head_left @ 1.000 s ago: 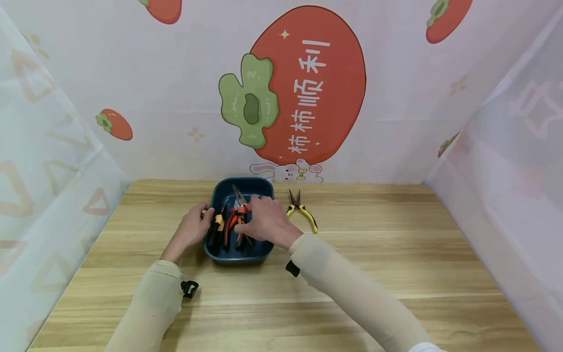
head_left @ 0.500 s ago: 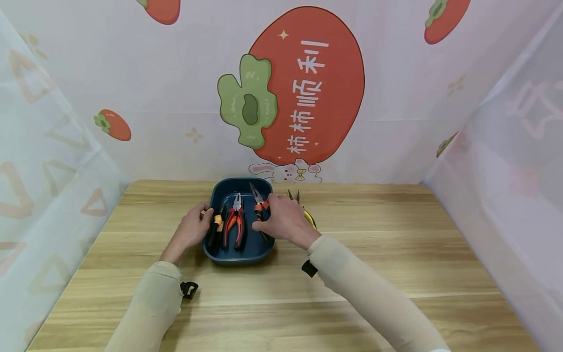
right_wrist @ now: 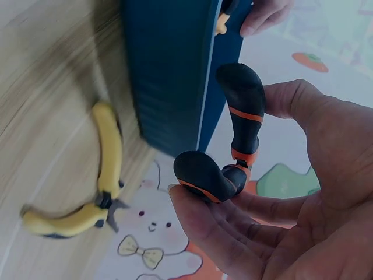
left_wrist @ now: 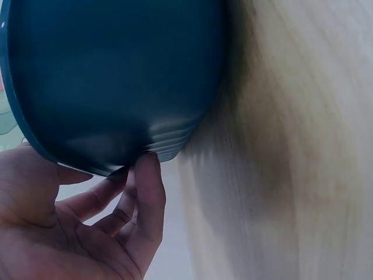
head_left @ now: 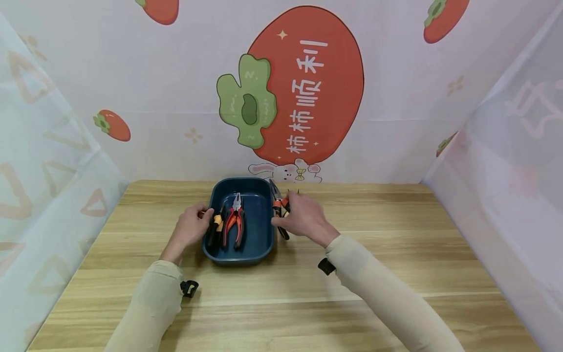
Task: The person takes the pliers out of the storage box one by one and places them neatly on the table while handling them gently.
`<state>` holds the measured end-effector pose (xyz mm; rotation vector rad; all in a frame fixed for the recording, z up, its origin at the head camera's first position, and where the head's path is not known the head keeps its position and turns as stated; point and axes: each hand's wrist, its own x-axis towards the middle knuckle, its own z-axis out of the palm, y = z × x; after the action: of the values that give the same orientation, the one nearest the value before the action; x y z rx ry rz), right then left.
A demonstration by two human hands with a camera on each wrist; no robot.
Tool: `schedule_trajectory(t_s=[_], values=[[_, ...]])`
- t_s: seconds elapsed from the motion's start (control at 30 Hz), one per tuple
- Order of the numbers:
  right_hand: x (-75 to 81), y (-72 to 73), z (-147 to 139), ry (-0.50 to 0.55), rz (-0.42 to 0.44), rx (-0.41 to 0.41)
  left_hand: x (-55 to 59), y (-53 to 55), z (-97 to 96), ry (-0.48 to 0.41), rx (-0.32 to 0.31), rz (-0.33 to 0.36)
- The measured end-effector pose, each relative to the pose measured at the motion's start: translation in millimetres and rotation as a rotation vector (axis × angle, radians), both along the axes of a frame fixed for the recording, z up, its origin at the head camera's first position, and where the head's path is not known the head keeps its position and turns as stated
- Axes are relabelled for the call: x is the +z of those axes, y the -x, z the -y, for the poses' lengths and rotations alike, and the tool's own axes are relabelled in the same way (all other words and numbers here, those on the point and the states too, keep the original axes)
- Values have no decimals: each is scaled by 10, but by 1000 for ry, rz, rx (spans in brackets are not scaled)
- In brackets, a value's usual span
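My right hand [head_left: 308,219] grips long-nose pliers with black and orange handles [right_wrist: 245,114], just beyond the right wall of a dark blue plastic bin [head_left: 257,255]. Their metal nose points away from me in the head view. At the bin's left side, my left hand [head_left: 190,229] holds the rim, its fingertips against the outer wall in the left wrist view. Inside the bin lie red and black combination pliers [head_left: 234,222] and a tool with black and yellow-orange handles [head_left: 217,230]. Yellow-handled long-nose pliers [right_wrist: 109,154] lie open on the table, mostly hidden behind my right hand in the head view.
The bin stands near the back of a wood-grain table [head_left: 374,274]. A white cloth backdrop printed with persimmons [head_left: 321,83] rises behind it, with cloth sides at left and right.
My right hand has lifted the orange and black pliers out of the bin and carried them right, past its wall. The left hand has stayed at the rim.
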<state>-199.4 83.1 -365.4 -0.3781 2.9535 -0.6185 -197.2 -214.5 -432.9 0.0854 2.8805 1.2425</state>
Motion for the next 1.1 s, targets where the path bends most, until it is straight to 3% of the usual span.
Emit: schedule_trajectory(t_s=[0.27,0.5,0.87,1.1], values=[[-31,45,-198,-16,-7,-39,3,19,35,-37,28,-9],[-64,95,-354,-35,19,-64,11,15,71,-67,24,13],[-137,214,-599,-88,63,-118,18,3,81,-195,27,81],[-204,283,-749,-108,89,-154,-11,10,91,-216,34,99]])
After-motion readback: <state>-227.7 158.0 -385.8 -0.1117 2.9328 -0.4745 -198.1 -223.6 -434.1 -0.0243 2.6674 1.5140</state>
